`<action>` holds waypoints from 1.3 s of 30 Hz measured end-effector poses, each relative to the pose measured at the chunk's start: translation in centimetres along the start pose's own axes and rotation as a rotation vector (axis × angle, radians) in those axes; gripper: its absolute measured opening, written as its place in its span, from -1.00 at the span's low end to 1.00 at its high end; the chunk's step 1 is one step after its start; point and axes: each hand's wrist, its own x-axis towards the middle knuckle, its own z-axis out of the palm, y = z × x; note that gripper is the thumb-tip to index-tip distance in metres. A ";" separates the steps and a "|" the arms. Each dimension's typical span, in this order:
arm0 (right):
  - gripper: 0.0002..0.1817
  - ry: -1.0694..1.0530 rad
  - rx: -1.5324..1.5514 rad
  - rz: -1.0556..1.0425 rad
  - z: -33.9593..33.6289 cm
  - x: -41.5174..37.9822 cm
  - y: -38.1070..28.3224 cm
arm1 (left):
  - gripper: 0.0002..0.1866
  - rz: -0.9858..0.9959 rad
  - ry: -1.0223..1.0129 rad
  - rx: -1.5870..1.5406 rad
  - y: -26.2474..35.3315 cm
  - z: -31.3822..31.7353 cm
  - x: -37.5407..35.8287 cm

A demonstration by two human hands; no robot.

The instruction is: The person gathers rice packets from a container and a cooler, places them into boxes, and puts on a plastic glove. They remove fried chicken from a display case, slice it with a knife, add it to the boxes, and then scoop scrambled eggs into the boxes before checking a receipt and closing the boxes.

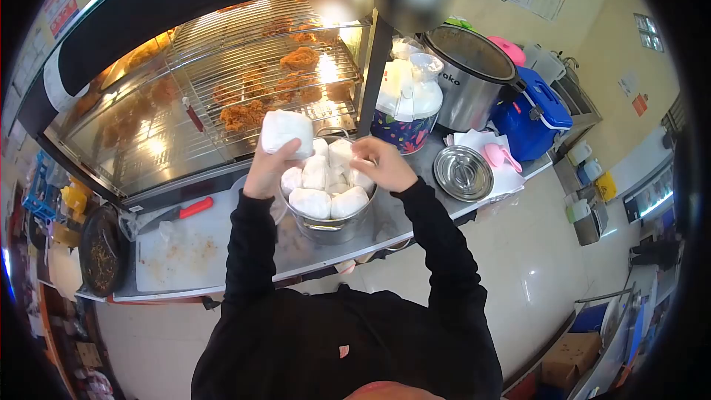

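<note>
A white paper-wrapped bundle (285,131) is in my left hand (272,167), raised above the left side of a metal pot (326,231). Several similar wrapped bundles (309,203) fill this pot up to its rim. At the pot's right side, my right hand (386,164) has its fingers curled in on another wrapped bundle (361,180); the fingertips are partly hidden. What the bundles contain is covered by their wrapping.
Behind the pot, a lit glass display cabinet (244,74) holds fried chicken on racks. A red-handled knife (181,211) lies on a white cutting board (170,255) at left. Rightward are a steel lid (463,173), pink scoop (498,155), large cooker (474,78) and blue cooler (529,115).
</note>
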 end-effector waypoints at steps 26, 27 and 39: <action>-0.50 -0.875 -0.450 -0.138 2.6 1.6 -0.5 | -0.17 -0.220 0.143 -0.689 -3.1 -2.2 -8.5; -0.54 -0.853 -0.321 -0.165 2.3 1.7 -0.2 | -0.16 -0.229 0.155 -0.712 -3.3 -2.3 -8.9; -0.33 -0.788 -0.247 -0.152 1.7 -0.2 0.2 | -0.29 -0.175 0.308 -0.643 -4.8 -0.3 -8.9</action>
